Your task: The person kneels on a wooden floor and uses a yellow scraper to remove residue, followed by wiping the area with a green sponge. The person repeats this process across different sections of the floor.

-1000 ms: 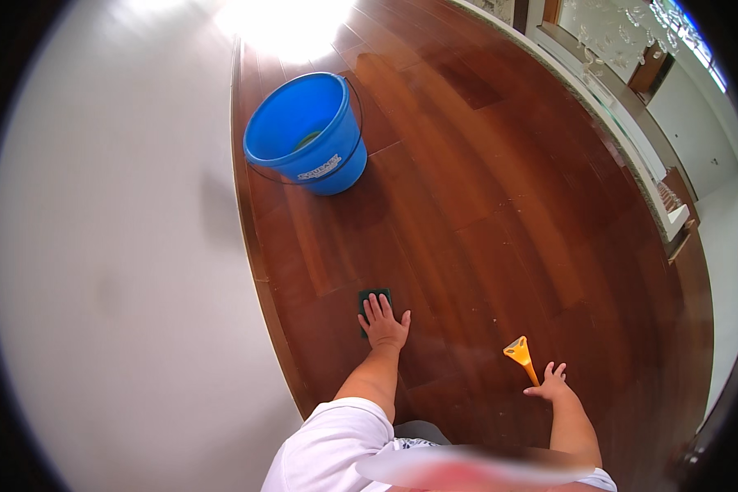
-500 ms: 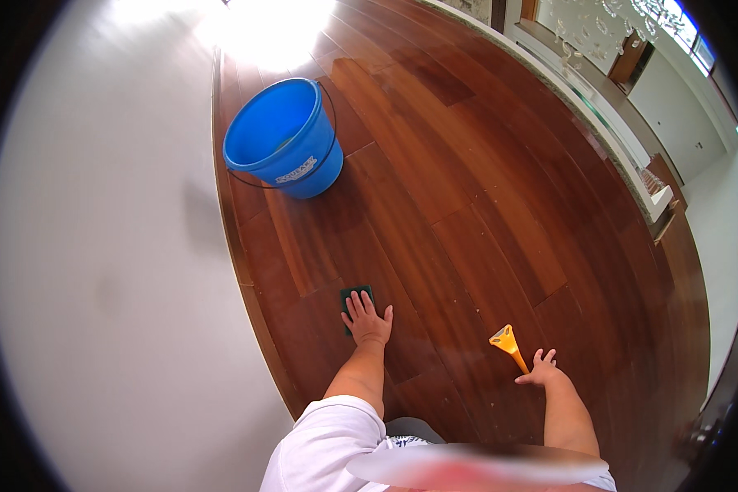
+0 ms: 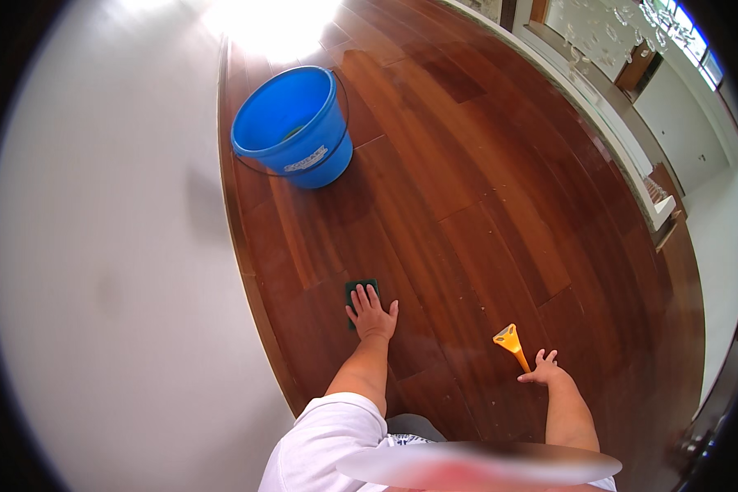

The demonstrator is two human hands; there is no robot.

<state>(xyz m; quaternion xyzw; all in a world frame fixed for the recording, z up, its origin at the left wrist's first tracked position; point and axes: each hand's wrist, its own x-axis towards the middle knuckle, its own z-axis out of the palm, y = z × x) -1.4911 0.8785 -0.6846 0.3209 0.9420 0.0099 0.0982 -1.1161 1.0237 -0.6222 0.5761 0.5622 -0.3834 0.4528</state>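
My left hand [image 3: 375, 318] lies flat, fingers spread, over a dark green scouring pad [image 3: 352, 292] on the wooden floor. The pad's upper and left edges show, while the rest is under the hand. To the right, my right hand [image 3: 544, 369] rests low with its fingers stretched apart. A yellow-orange scraper [image 3: 512, 344] with a wide flat head lies beside it, head pointing away to the upper left. The end of its handle meets the right thumb, and whether it continues beneath the palm is hidden.
A blue bucket [image 3: 328, 152] with a thin dark handle stands farther off by the white wall [image 3: 115, 271]; something greenish is inside. Small pale specks dot the reddish-brown plank floor [image 3: 435, 180]. A raised pale edge [image 3: 582, 98] curves along the far right, with hanging crystals [image 3: 623, 25] beyond.
The view has shifted a little, so the bucket sits slightly higher and farther right in the picture. Both hands keep the same poses, the left on the pad, the right beside the scraper.
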